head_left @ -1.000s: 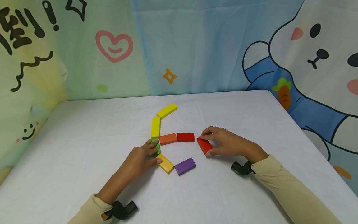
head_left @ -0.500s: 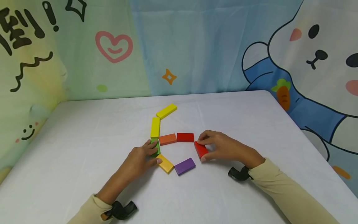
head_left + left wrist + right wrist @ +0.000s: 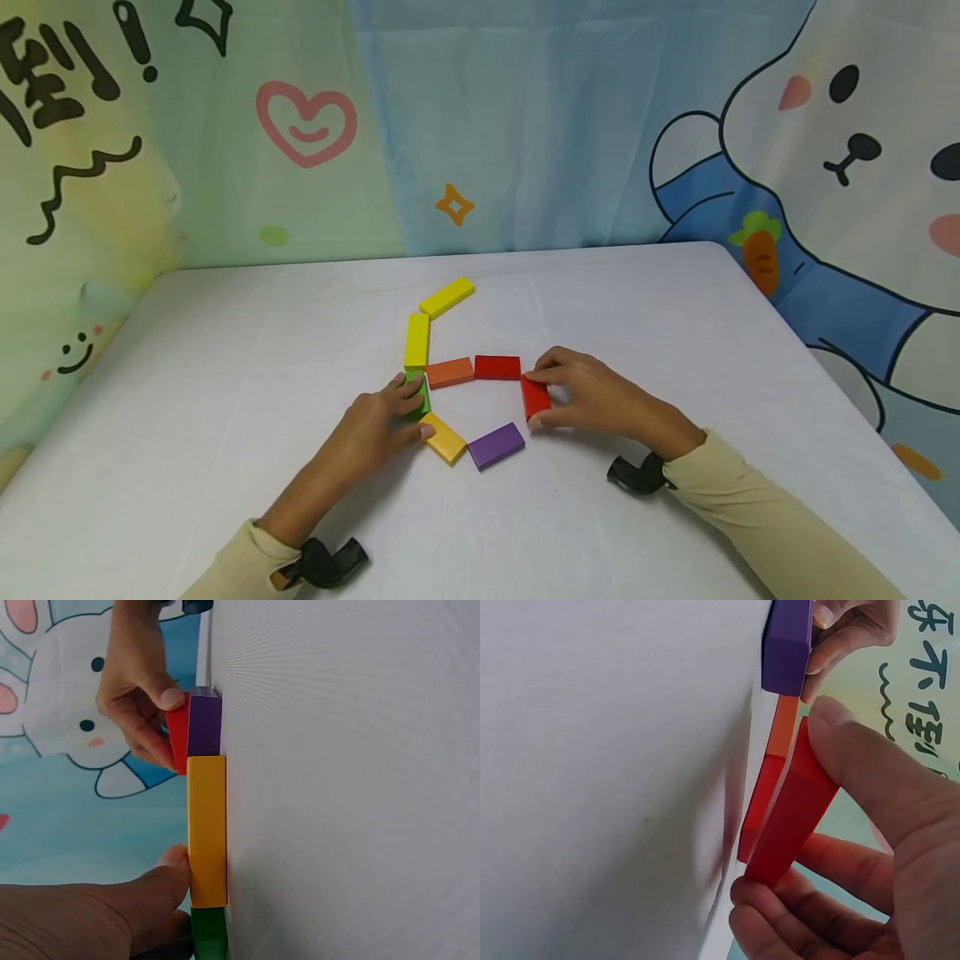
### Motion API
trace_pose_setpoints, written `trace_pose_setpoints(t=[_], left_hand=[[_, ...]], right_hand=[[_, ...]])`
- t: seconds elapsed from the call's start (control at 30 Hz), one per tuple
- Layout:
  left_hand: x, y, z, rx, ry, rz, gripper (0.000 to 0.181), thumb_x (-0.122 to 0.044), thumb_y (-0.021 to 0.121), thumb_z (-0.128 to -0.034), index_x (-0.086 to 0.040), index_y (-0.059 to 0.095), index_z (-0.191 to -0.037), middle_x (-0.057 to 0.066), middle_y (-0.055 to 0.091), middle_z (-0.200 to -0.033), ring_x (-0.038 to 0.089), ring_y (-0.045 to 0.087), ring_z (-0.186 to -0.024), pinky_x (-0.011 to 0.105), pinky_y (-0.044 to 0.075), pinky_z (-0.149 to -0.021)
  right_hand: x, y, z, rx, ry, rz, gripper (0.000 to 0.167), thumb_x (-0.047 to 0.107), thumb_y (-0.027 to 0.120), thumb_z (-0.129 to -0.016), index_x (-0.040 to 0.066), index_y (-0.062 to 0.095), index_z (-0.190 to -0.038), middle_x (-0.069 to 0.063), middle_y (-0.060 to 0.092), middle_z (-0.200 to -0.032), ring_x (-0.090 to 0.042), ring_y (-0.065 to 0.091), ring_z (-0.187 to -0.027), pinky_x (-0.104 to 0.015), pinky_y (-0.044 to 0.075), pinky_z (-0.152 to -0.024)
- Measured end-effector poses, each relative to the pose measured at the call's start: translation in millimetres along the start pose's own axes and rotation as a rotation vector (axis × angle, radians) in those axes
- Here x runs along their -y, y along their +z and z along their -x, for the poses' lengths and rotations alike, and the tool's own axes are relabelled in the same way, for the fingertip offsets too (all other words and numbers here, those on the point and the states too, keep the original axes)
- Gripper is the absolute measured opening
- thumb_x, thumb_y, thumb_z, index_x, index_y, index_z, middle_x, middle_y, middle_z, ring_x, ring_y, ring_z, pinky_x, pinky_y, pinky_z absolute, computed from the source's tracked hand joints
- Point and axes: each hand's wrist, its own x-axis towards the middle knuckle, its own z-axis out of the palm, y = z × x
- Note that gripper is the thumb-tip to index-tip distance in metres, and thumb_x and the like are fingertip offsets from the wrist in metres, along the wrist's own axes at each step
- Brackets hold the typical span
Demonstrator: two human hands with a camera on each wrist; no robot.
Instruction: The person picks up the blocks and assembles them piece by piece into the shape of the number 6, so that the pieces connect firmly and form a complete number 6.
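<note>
My right hand (image 3: 600,396) pinches a red block (image 3: 536,398) between thumb and fingertips, one at each end. In the head view its upper end meets or nearly meets the right end of another red block (image 3: 497,367). Whether the held block lies flat on the table cannot be told. My left hand (image 3: 375,429) rests with its fingers over a green block (image 3: 420,404), partly hiding it. Its thumb touches an amber-yellow block (image 3: 207,832). A purple block (image 3: 497,447) lies against the amber block's lower right corner, in front of the held red one.
An orange block (image 3: 451,372) joins the green block to the red row. Two yellow blocks (image 3: 417,342) continue upward, the far one slanted right. The white-covered table (image 3: 225,375) ends at a printed cloth backdrop (image 3: 525,125). Both wrists wear black camera mounts (image 3: 637,475).
My right hand has slid the red block leftward to the end of the red row and turned it more upright in the head view. My left hand has stayed put.
</note>
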Motion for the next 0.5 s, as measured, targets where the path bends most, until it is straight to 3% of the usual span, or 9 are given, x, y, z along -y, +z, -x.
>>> trace_pose_setpoints(t=[0.23,0.5], left_hand=[[-0.3,-0.7,-1.2,0.002,-0.010,0.005,0.057,-0.023,0.078,-0.0827,0.000,0.058,-0.131,0.010,0.048,-0.143,0.030,0.032,-0.139,0.053,0.035,-0.105],[-0.3,-0.5,0.8,-0.010,-0.003,-0.002,0.056,-0.020,0.078,-0.0831,0.000,0.058,-0.131,0.010,0.050,-0.142,0.031,0.033,-0.138,0.052,0.036,-0.104]], right_hand=[[9,3,-1.5,0.012,0.076,0.005,0.065,0.040,0.083,-0.076,0.007,0.065,-0.128,-0.001,0.056,-0.113,-0.015,0.051,-0.096,-0.027,0.051,-0.078],[19,9,-0.4,-0.022,0.098,0.032,0.065,0.040,0.084,-0.075,0.004,0.066,-0.125,-0.006,0.057,-0.114,-0.018,0.054,-0.100,-0.031,0.052,-0.083]])
